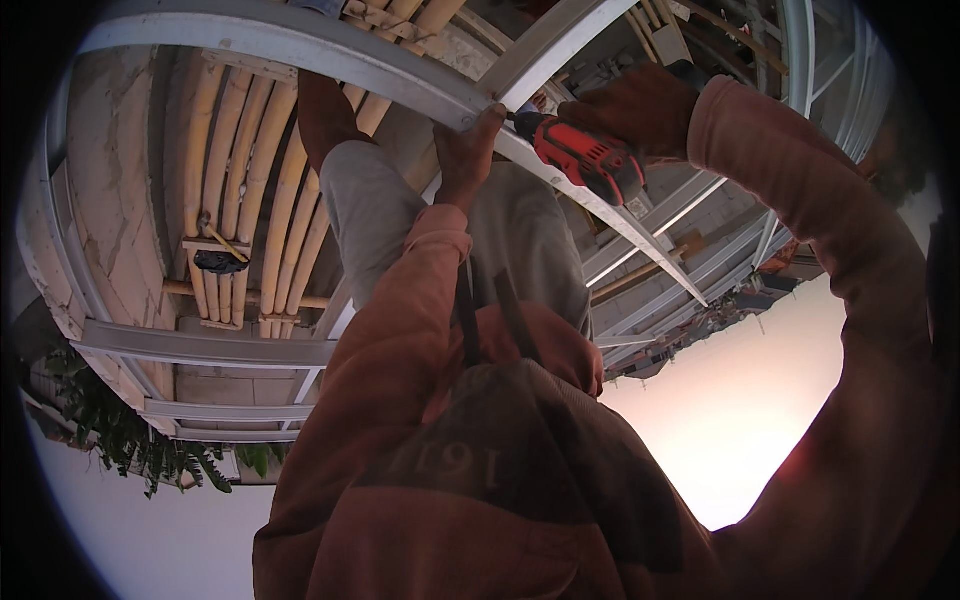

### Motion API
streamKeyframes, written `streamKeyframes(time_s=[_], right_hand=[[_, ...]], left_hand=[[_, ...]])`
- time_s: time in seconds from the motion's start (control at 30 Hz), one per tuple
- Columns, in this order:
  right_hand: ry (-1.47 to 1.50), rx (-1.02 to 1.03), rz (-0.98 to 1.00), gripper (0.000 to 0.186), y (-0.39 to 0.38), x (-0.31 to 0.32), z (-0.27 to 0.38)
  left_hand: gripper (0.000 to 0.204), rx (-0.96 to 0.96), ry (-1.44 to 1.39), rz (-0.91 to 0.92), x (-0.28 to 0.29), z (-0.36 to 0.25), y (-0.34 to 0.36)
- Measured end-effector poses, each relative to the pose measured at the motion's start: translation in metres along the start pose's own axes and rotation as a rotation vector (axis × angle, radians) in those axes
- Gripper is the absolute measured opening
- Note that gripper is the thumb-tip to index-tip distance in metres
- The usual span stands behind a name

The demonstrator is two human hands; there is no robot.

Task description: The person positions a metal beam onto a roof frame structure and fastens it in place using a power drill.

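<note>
— Recording the right hand (637, 112) first: gripping what?

— Gripping a red drill (588, 158), with fingers wrapped round its handle, just right of the beam joint (495, 84). Pointing leftward, with a black chuck (527, 124) near that joint.

— And with the left hand (466, 160)?

— Reaching to the joint from below, with fingertips just beside the drill's tip. Showing fingers partly bent; cannot tell whether pinching something small, too dark there.

— Noting what else around the joint?

— To its left, bamboo poles (201, 140) in rows, with a yellow-handled tool (225, 242) lying over a black object (220, 263). Farther left and lower than the joint, green leaves (130, 410). Directly below it, grey trousers (525, 230). Lower right of it, bright sky (740, 420).
</note>
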State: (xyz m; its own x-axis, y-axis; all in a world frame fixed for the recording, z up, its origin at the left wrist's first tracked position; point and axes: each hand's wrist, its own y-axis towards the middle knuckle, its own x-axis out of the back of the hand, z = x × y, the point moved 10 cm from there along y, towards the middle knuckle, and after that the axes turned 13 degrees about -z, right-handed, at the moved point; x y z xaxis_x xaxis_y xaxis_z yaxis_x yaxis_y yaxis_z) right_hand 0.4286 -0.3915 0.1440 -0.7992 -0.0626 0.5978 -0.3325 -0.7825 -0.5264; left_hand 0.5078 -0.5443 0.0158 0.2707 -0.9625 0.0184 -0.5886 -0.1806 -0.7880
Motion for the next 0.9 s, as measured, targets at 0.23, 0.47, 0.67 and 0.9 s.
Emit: streamKeyframes(time_s=[0.23,0.47,0.67,0.9], right_hand=[[-0.079,-0.021,0.088,0.049,0.002,-0.004,-0.002],[0.012,0.019,0.015,0.050,0.005,0.002,0.000],[-0.002,0.010,0.103,0.052,0.009,-0.002,-0.004],[-0.033,0.041,0.081,0.054,0.009,0.000,-0.002]], left_hand=[[0.039,0.035,0.025,0.000,-0.002,0.005,-0.003],[0.044,0.008,0.022,0.012,-0.001,0.006,0.000],[0.046,0.013,0.019,0.011,-0.001,0.006,0.000],[0.047,0.007,0.009,-0.016,-0.001,0.007,0.001]])
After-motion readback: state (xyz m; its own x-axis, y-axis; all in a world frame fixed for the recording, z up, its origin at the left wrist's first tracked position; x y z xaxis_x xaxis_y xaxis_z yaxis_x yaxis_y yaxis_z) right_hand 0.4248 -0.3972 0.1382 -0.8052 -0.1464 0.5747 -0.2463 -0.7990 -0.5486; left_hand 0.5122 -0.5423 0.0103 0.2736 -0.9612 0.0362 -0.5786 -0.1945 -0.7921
